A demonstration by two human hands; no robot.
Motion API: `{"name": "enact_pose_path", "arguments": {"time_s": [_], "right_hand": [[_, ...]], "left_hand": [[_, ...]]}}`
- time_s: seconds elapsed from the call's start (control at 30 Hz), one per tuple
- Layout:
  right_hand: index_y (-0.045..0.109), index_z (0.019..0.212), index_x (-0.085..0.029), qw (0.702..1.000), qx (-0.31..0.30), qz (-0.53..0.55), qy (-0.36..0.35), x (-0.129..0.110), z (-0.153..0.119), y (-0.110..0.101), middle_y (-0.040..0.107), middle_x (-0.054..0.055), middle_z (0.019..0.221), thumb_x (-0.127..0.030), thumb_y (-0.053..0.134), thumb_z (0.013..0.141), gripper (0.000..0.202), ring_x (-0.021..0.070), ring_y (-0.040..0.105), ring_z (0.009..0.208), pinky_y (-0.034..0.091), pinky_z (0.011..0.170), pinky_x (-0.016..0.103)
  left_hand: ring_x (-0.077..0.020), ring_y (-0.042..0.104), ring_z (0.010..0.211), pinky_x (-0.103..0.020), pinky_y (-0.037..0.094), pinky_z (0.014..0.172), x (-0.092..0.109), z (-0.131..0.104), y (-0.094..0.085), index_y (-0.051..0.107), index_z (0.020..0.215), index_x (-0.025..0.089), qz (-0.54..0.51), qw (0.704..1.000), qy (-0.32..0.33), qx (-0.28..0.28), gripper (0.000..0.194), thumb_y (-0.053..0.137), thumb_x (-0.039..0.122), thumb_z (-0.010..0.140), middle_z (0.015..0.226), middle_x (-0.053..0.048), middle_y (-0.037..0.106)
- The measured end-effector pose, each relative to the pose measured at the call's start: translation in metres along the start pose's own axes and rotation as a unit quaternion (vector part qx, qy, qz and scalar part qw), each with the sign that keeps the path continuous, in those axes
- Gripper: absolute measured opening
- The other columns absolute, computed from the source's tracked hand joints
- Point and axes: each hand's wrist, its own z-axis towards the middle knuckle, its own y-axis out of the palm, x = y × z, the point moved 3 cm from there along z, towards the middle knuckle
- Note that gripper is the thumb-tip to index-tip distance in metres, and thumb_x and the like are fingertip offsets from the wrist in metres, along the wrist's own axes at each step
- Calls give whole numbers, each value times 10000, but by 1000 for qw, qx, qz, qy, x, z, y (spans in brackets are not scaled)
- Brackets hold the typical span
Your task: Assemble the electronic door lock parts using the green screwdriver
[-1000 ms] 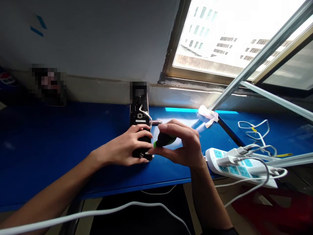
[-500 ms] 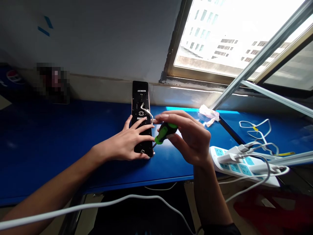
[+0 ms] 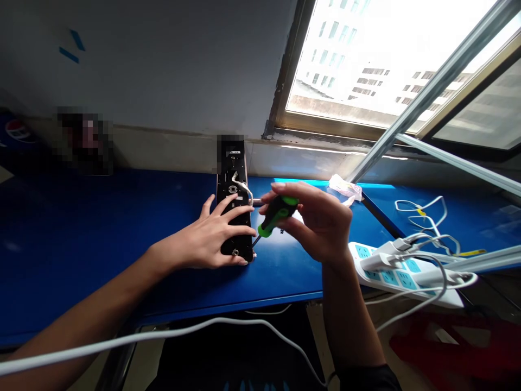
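Crossing nearest, at 6 o'clock, is a white cord [image 3: 175, 332]. At 4 o'clock is a white power strip [image 3: 362, 252] with plugs in it. In the middle, the left hand [image 3: 215, 239] presses on a long black panel [image 3: 223, 187], fingers spread wide. The panel is on the blue table [image 3: 101, 233]. The right hand [image 3: 321, 228] grips a green and black screwdriver [image 3: 277, 216]. Its tip is at the panel's 5 o'clock edge. Far off, between 1 and 2 o'clock, is a bright window [image 3: 358, 65].
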Motion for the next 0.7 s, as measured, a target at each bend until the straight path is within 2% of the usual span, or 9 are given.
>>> {"name": "enact_pose_path", "arguments": {"time_s": [0.07, 0.13, 0.23, 0.3, 0.4, 0.47, 0.6, 0.63, 0.7], "right_hand": [[740, 1298, -346, 999, 21, -23, -35, 0, 2, -2, 709, 19, 996, -258, 865, 834, 488, 195, 696, 865, 650, 720, 357], [746, 1292, -328, 998, 23, -30, -51, -1, 4, -1, 678, 21, 959, -279, 846, 857, 450, 179, 657, 839, 628, 691, 335], [667, 1408, -309, 999, -19, 4, -37, -4, 8, 5, 721, 72, 1205, -216, 648, 994, 425, 223, 702, 1051, 654, 790, 378], [643, 1434, -313, 998, -36, 22, -41, -5, 9, 8, 724, 76, 1287, -167, 633, 993, 464, 241, 718, 1121, 662, 852, 408], [731, 1317, -327, 997, 11, -17, -74, -8, 8, 6, 735, 31, 1044, -228, 836, 869, 471, 196, 724, 930, 657, 778, 354], [761, 1273, -318, 996, 33, -41, -75, -9, 7, 3, 693, 23, 972, -293, 851, 861, 423, 179, 697, 888, 645, 750, 334], [644, 1446, -314, 1000, -22, 7, -2, -8, 4, 2, 691, 79, 1368, -208, 539, 1052, 420, 239, 718, 1163, 657, 906, 430], [639, 1448, -322, 1000, -23, 17, 5, -7, 4, 1, 690, 73, 1396, -186, 541, 1046, 436, 245, 724, 1173, 663, 906, 437], [699, 1373, -337, 1000, -2, 9, -18, -7, 4, -2, 754, 54, 1248, -191, 684, 979, 421, 227, 757, 1050, 678, 825, 396]], "left_hand": [[-514, 43, 1604, -859, 134, 1182, 1, -1, -2, 635, 1412, 406, -14, 1000, -11, -1, 578, 763, 584, 877, 1766, -26, 194], [-500, 23, 1609, -779, 311, 1188, 3, -3, -3, 614, 1437, 395, -29, 999, -15, -15, 577, 756, 546, 898, 1773, -14, 171], [-469, 19, 1620, -664, 463, 1154, 4, -4, -3, 599, 1454, 386, -32, 999, -20, -38, 547, 717, 523, 938, 1760, -6, 226], [-465, 36, 1620, -636, 494, 1139, 5, -5, -3, 605, 1450, 384, -27, 999, -21, -37, 533, 707, 522, 945, 1751, -8, 251], [-473, 68, 1615, -597, 573, 1055, 4, -5, -2, 608, 1448, 389, -20, 999, -25, -31, 532, 695, 542, 946, 1732, -29, 293], [-473, 80, 1615, -596, 599, 1007, 3, -5, 0, 595, 1455, 406, -15, 999, -27, -33, 528, 672, 562, 956, 1725, -32, 307], [-441, 42, 1626, -616, 552, 1074, 0, -4, 3, 557, 1480, 413, -10, 1000, -4, -27, 556, 665, 571, 958, 1742, -14, 264], [-434, 31, 1628, -613, 544, 1085, 0, -4, 3, 546, 1489, 411, -10, 1000, -1, -26, 570, 665, 574, 956, 1748, -11, 249], [-427, 26, 1629, -607, 557, 1072, -1, -4, 3, 527, 1502, 413, -9, 1000, -2, -27, 589, 658, 591, 956, 1754, -7, 234]]}}
